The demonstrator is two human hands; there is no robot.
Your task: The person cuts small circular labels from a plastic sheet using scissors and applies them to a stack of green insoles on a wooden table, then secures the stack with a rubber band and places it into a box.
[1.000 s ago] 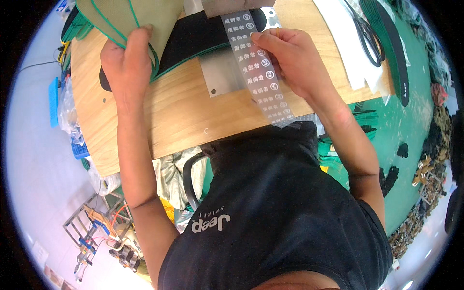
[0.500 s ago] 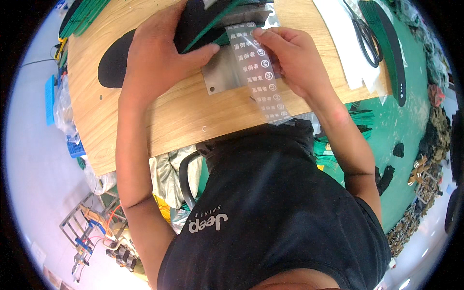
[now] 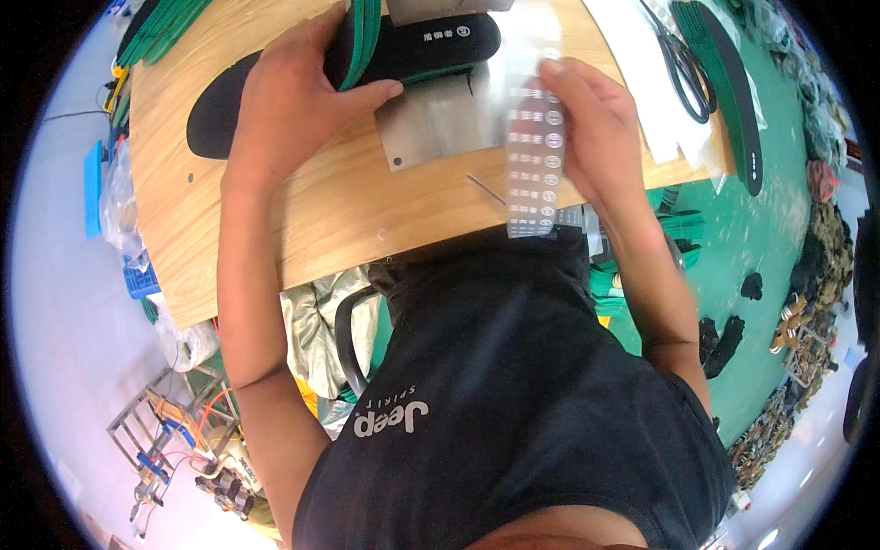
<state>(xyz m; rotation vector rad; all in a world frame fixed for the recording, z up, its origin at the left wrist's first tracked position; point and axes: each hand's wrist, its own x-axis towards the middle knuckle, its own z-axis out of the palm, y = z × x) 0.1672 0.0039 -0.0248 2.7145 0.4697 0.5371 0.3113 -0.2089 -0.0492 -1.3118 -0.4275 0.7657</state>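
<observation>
We pinch the film strip (image 3: 532, 163) w/ our R hand (image 3: 600, 128), over the near edge of the desk (image 3: 357, 215); prob. light, floppy, slippery, so hold its side edge. L hand (image 3: 291, 105) at insoles (image 3: 403, 57); can't tell if gripping.

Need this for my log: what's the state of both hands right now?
Left hand: thumb spread, beside the green-edged layers; grip cannot be told.
Right hand: closed, holding the clear printed strip.
</observation>
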